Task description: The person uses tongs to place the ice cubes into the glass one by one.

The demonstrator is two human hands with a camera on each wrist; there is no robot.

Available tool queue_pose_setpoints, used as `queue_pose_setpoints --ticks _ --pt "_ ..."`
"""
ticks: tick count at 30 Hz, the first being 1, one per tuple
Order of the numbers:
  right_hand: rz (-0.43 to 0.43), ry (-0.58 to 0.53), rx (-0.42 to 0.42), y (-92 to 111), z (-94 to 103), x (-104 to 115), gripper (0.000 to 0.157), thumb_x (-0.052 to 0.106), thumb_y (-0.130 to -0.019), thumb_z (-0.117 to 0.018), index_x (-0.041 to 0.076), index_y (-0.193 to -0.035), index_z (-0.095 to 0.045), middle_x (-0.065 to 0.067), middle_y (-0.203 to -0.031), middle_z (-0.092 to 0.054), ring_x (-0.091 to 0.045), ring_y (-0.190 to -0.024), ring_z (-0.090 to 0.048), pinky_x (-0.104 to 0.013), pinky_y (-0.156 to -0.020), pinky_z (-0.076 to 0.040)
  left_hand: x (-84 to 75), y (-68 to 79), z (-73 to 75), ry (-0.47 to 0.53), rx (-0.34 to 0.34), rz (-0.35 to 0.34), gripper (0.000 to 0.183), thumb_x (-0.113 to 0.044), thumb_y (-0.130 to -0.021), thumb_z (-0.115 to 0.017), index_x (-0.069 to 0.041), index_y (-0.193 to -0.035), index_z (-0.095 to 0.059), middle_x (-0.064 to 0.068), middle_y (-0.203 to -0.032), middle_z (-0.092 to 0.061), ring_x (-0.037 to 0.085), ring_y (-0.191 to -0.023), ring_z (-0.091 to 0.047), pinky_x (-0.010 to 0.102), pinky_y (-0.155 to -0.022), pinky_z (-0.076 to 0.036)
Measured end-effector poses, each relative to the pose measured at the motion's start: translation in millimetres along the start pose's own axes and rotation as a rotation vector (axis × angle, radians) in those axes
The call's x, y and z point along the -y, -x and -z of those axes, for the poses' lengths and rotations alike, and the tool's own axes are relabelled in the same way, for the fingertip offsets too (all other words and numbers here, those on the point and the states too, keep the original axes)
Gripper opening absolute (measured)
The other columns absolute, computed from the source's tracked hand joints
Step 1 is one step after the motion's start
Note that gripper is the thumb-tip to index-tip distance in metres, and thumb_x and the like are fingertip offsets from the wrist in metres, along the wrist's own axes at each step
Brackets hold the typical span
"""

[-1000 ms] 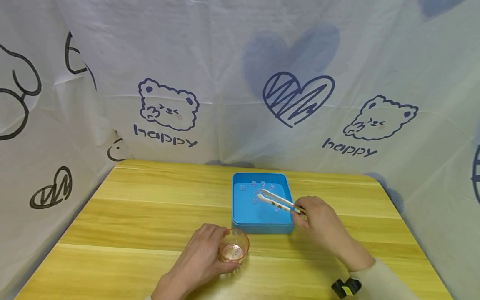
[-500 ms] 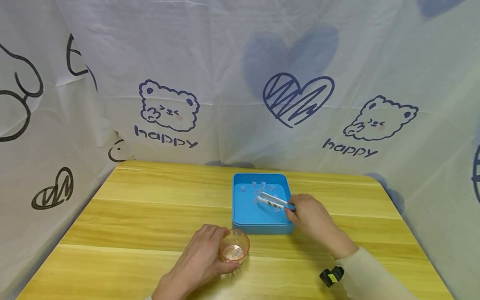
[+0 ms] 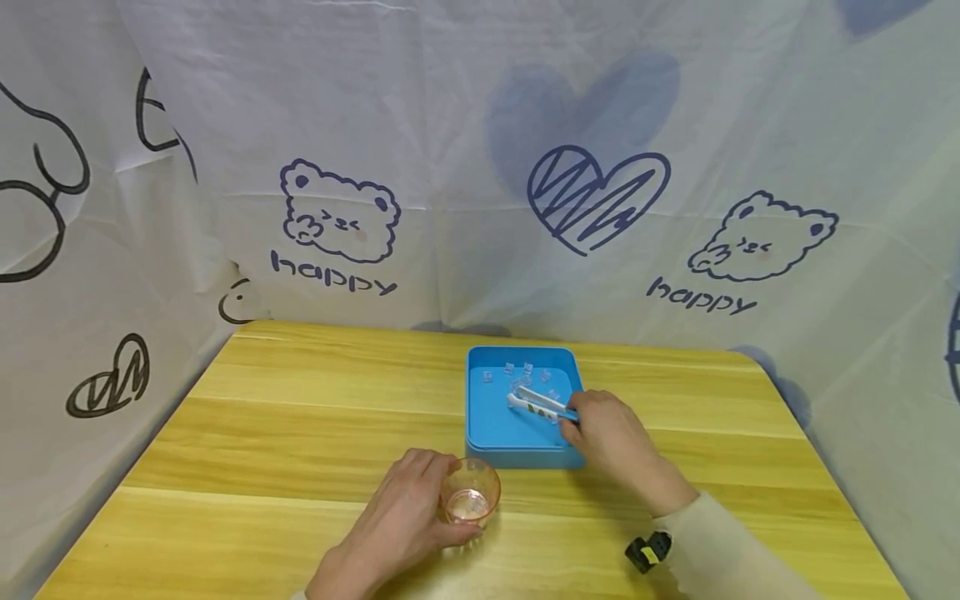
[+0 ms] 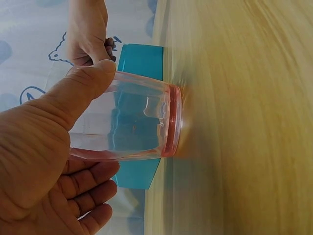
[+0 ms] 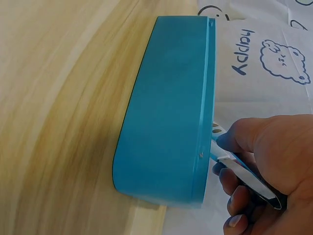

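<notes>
A clear, pink-tinted cup (image 3: 471, 493) stands upright on the table, gripped round its side by my left hand (image 3: 401, 515). In the left wrist view the thumb lies along the cup's (image 4: 132, 117) near side, and something clear shows near its base. My right hand (image 3: 611, 433) holds white tongs (image 3: 536, 403) over the right rim of a square blue box (image 3: 510, 457). Several small clear cubes (image 3: 527, 368) lie scattered on the box floor. The tongs' tips are down among them; whether they pinch a cube is too small to tell. In the right wrist view the box wall hides the tips.
The wood-patterned table (image 3: 300, 408) carries the box and the cup close together, the box behind the cup. A white cloth (image 3: 457, 125) with bear and heart drawings hangs behind the table. A black wrist device (image 3: 648, 552) sits by my right sleeve.
My right hand has moved left, bringing the tongs further over the box and their tips lower among the cubes. The left hand and the cup have stayed in place.
</notes>
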State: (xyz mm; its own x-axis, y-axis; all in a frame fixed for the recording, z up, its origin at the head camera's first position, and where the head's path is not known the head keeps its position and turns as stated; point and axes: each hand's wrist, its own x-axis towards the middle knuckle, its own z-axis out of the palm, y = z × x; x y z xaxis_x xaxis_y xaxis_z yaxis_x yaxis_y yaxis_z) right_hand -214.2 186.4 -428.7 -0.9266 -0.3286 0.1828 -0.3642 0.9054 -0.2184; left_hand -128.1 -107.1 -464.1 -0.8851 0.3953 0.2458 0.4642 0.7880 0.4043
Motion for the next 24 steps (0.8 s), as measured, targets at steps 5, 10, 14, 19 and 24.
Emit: queue_pose_setpoints --ticks 5,10,14,19,24 --pt "-0.013 0.002 0.004 -1.9 -4.3 4.8 0.024 0.019 -0.097 -0.072 0.01 -0.08 -0.058 -0.001 -0.069 -0.047 -0.016 -0.064 -0.044 -0.027 -0.055 -0.034 0.2 0.0 -0.6 0.008 0.005 0.004 0.075 -0.053 -0.074 -0.093 -0.006 -0.127 -0.066 0.003 -0.118 -0.068 0.02 -0.115 -0.059 0.046 -0.105 -0.053" --pt "-0.029 0.009 0.001 -2.4 -8.4 7.4 0.025 0.019 -0.098 -0.072 0.01 -0.079 -0.058 -0.001 -0.068 -0.046 -0.017 -0.064 -0.043 -0.028 -0.055 -0.034 1.2 -0.3 -1.8 0.003 0.008 0.009 0.075 -0.053 -0.074 -0.093 -0.007 -0.127 -0.066 0.003 -0.118 -0.068 0.02 -0.115 -0.06 0.046 -0.105 -0.053" --pt "-0.043 0.009 -0.004 -1.8 -10.0 8.2 0.025 0.018 -0.097 -0.071 0.01 -0.078 -0.058 -0.001 -0.068 -0.046 -0.017 -0.064 -0.043 -0.028 -0.055 -0.034 1.4 -0.8 -2.4 0.003 0.014 0.013 0.076 -0.054 -0.074 -0.092 -0.007 -0.127 -0.066 0.003 -0.118 -0.068 0.02 -0.115 -0.06 0.046 -0.105 -0.053" --pt "-0.04 0.007 -0.015 -1.1 -10.7 8.0 0.026 0.016 -0.097 -0.07 0.01 -0.075 -0.056 -0.001 -0.067 -0.044 -0.017 -0.063 -0.042 -0.027 -0.054 -0.033 1.1 -1.1 -2.0 0.004 0.006 0.005 0.074 -0.053 -0.074 -0.093 -0.007 -0.126 -0.067 0.003 -0.117 -0.069 0.019 -0.114 -0.06 0.046 -0.104 -0.053" --pt "-0.033 0.02 -0.022 -1.5 -11.8 7.5 0.025 0.016 -0.097 -0.071 0.009 -0.077 -0.058 -0.001 -0.067 -0.045 -0.017 -0.063 -0.043 -0.027 -0.055 -0.034 1.0 -0.9 -1.2 0.002 -0.006 -0.005 0.075 -0.055 -0.074 -0.093 -0.007 -0.125 -0.067 0.002 -0.115 -0.068 0.019 -0.113 -0.06 0.046 -0.102 -0.053"
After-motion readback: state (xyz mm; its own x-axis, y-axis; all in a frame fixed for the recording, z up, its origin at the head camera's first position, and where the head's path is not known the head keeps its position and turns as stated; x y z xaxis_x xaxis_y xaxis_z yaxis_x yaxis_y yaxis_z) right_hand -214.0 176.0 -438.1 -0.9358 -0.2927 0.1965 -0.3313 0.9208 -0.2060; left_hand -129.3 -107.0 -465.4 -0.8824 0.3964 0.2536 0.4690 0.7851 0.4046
